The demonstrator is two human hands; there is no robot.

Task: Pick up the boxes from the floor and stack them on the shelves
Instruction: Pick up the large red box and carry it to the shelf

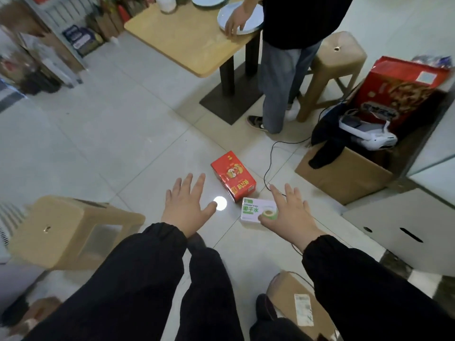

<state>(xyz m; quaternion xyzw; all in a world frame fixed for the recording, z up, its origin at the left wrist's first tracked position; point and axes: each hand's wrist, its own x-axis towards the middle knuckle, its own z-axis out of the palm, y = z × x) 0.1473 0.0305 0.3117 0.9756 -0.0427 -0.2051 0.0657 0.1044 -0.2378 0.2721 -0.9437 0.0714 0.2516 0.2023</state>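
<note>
A red box (234, 175) lies on the tiled floor in the middle of the view. A smaller white and green box (253, 209) lies just in front of it, touching it. My left hand (188, 205) hovers with fingers spread, left of the red box and holding nothing. My right hand (289, 212) is spread over the right end of the white and green box, its thumb across the box's near corner. Shelves (49, 40) with blurred goods stand at the far left.
A tan stool (66, 232) stands at the near left. A wooden table (192, 38) and another person stand behind, beside a second stool (337, 67). Cardboard boxes (349, 173) with a red carton and a white device sit right. A black cable crosses the floor.
</note>
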